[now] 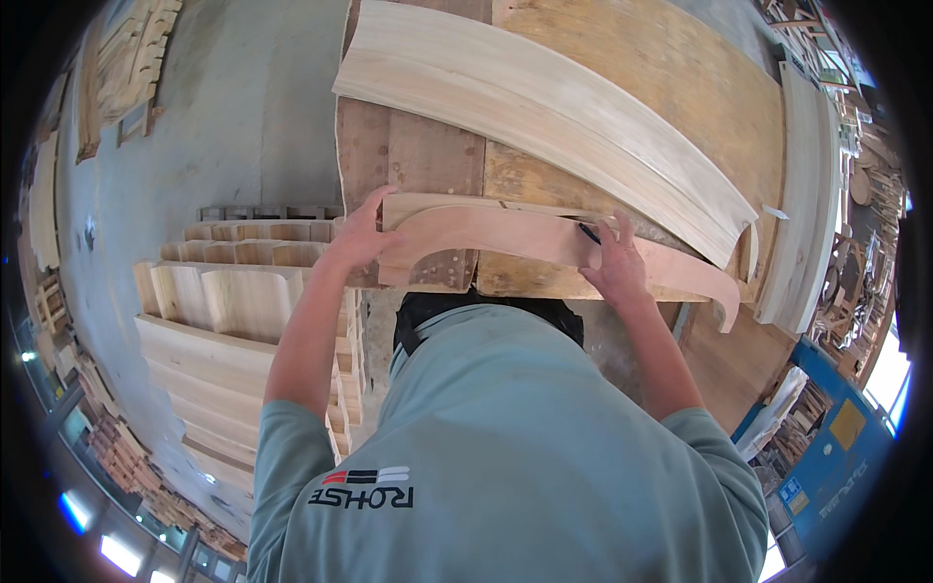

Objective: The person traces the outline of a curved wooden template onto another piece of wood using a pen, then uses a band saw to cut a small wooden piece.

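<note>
A flat, pale wooden piece with an S-curved outline [486, 231] lies across the near edge of the workbench, its curled tip at the right. Along its far side shows the edge of another wooden piece [428, 201]. My left hand [362, 236] grips the left end, thumb on the near side and fingers at the far corner. Over the right half, my right hand [618, 262] holds a slim dark pen-like tool [589, 233], its tip close to the wood's far edge. Beyond both hands rests a long, broad curved wooden panel [544, 107].
The workbench top [680, 58] is worn plywood and planks. Stacked shaped boards [224, 296] stand at my left, next to the bench. Long pale boards [802, 194] lie along the right side. A blue machine or cabinet [841, 457] stands at the lower right.
</note>
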Motion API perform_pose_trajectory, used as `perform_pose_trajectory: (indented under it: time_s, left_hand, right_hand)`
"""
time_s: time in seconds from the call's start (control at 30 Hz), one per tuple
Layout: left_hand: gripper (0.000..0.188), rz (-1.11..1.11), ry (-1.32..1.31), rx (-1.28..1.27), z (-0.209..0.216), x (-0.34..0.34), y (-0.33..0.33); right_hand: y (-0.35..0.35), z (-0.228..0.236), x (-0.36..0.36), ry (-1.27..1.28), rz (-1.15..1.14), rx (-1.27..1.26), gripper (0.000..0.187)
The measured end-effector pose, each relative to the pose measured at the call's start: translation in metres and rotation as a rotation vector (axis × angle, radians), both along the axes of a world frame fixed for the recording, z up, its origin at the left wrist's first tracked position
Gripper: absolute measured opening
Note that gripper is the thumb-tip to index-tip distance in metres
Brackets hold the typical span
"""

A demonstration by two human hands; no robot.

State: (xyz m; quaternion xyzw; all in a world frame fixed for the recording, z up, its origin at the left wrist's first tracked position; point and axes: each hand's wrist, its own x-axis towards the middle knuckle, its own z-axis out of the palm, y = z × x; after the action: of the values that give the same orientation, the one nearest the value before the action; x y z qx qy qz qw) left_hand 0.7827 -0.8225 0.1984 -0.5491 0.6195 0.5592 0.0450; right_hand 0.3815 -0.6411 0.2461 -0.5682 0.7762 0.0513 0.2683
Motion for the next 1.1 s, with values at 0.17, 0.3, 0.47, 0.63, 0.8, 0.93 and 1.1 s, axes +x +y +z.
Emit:
perform_pose_trajectory:
  time_s: [0.17, 0.3, 0.47, 0.63, 0.8, 0.93, 1.1]
  left_hand:
    - [0.087, -0.007, 0.001, -0.012, -0.002, 0.000, 0.000]
    - [0.086, 0.018, -0.044, 0.027, 0.006, -0.006, -0.002]
    - [0.086, 0.039, -0.002, 0.007, -0.008, 0.003, 0.012]
    - [0.086, 0.048, -0.032, 0.002, -0.008, 0.004, 0.019]
    - [0.086, 0.047, -0.059, 0.031, 0.000, -0.001, 0.016]
    - [0.086, 0.059, -0.046, 0.029, -0.004, 0.000, 0.015]
    - [0.085, 0.046, -0.075, 0.039, -0.001, -0.005, 0.014]
  right_hand:
    - [-0.006, -0.006, -0.010, -0.020, 0.066, 0.111, 0.088]
    - [-0.009, -0.001, -0.012, -0.027, 0.045, 0.146, 0.088]
    - [0.002, -0.011, -0.016, -0.060, 0.053, 0.076, 0.088]
    - [0.007, -0.012, -0.015, -0.087, 0.026, 0.083, 0.089]
    - [0.014, -0.015, -0.016, -0.076, 0.035, 0.103, 0.093]
    - [0.003, -0.004, -0.011, -0.040, 0.013, 0.246, 0.098]
    - [-0.004, -0.003, 0.008, -0.094, 0.083, 0.167, 0.105]
